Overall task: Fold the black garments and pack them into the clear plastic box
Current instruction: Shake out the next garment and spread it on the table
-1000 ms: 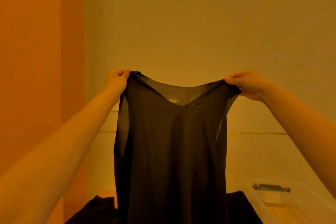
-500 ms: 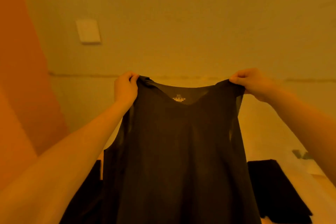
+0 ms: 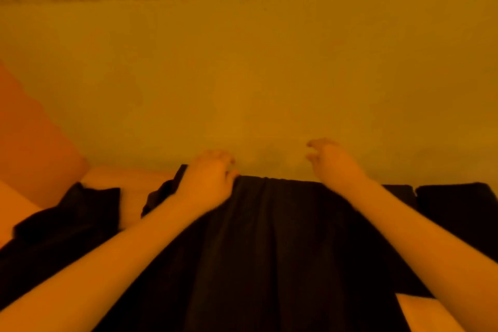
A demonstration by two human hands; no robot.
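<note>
A black sleeveless top (image 3: 283,250) lies spread flat on the surface in front of me, its upper edge toward the wall. My left hand (image 3: 208,180) sits on the top's upper left corner with fingers curled round the fabric there. My right hand (image 3: 332,163) hovers at the upper right corner, fingers loosely curled and apart, with no fabric visibly in them. The frame is blurred by motion. The clear plastic box is out of view.
A crumpled black garment (image 3: 67,221) lies to the left. Another black piece (image 3: 458,213) lies flat at the right edge. The wooden surface (image 3: 132,180) shows between the garments. A plain wall (image 3: 242,75) stands close behind, with an orange panel (image 3: 29,143) at left.
The top, held up by its shoulders before, has come down flat onto the surface. My view tilted downward. My right hand has let go of its shoulder strap.
</note>
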